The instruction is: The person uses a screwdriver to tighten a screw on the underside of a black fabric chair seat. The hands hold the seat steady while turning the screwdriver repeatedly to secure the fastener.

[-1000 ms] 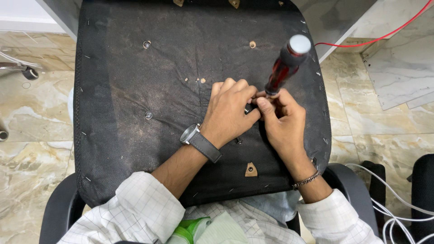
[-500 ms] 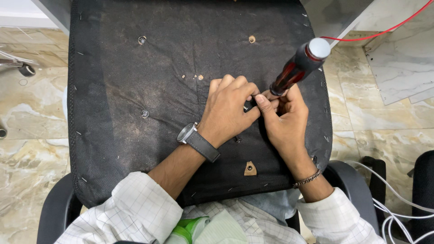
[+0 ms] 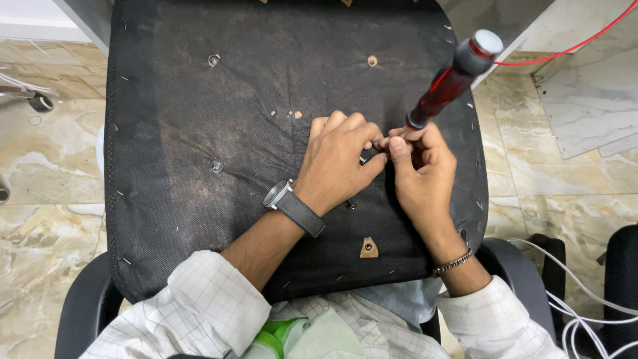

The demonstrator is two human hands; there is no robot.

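An upturned chair seat (image 3: 199, 133) with a dusty black fabric underside lies across my lap. My left hand (image 3: 339, 159), with a grey watch at the wrist, is curled knuckles-up on the fabric, its fingertips pinching something small and dark near the middle. My right hand (image 3: 419, 173), wearing a thin bracelet, meets it fingertip to fingertip and grips the shaft of a screwdriver (image 3: 452, 76) with a red translucent handle and a grey cap. The handle leans up and away to the right. The screwdriver's tip is hidden behind my fingers.
Bolt holes (image 3: 214, 60) and a metal insert (image 3: 216, 165) dot the seat underside, with staples around its edge. A brown tab (image 3: 369, 248) sits near the front edge. Marble floor surrounds it, with a red cable (image 3: 571, 46) at upper right, white cables (image 3: 578, 286) at lower right and black chair arms below.
The screwdriver handle has swung further right and tilted lower. Both hands stay together at the same spot on the seat.
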